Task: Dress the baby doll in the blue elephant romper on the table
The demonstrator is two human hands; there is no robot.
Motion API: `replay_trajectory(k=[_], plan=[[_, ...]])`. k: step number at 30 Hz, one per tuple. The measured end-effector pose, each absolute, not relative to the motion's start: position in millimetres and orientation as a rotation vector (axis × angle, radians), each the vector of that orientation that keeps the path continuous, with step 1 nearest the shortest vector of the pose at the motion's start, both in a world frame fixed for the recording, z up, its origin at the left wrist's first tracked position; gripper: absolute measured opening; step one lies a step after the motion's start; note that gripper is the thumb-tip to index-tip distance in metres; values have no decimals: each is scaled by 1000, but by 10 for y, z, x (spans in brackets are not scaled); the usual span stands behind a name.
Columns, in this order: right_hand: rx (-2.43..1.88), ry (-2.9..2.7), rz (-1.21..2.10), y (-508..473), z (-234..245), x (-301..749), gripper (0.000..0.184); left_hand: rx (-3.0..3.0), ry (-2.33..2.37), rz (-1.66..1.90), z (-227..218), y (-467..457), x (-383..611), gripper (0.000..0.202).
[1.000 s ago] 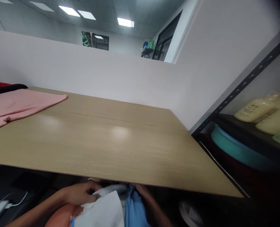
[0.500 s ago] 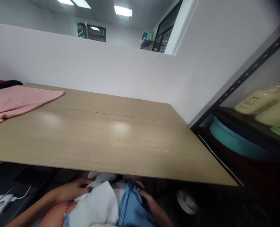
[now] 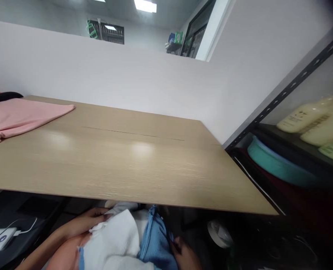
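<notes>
We are resting our left hand (image 3: 92, 218) on the white cloth (image 3: 118, 236) and our curled right hand (image 3: 185, 254) by the blue cloth (image 3: 156, 243) — we can't tell if either is gripping. The cloths are lying below the counter (image 3: 155, 168).

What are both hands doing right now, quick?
Left hand: against the white cloth; can't tell if it's gripping.
Right hand: partly curled, by the blue cloth; can't tell if it's holding it.
</notes>
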State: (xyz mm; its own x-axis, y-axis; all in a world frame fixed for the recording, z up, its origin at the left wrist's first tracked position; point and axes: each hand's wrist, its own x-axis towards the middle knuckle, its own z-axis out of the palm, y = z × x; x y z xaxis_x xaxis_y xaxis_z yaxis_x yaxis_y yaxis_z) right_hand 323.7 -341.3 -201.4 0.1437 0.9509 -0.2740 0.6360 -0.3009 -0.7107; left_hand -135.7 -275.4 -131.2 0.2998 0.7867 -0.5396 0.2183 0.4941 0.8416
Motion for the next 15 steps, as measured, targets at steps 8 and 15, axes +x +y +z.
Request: replay_trajectory(k=[8,15], plan=[[-1911,-1414,831,-3262,-2006,3742,42,1011,1333,494,-1284,-2819,-1389,92],[-2104,-1296,690,-3438,-1925,4640,27,1059,1292,484,-1434,-2777,-1476,98]])
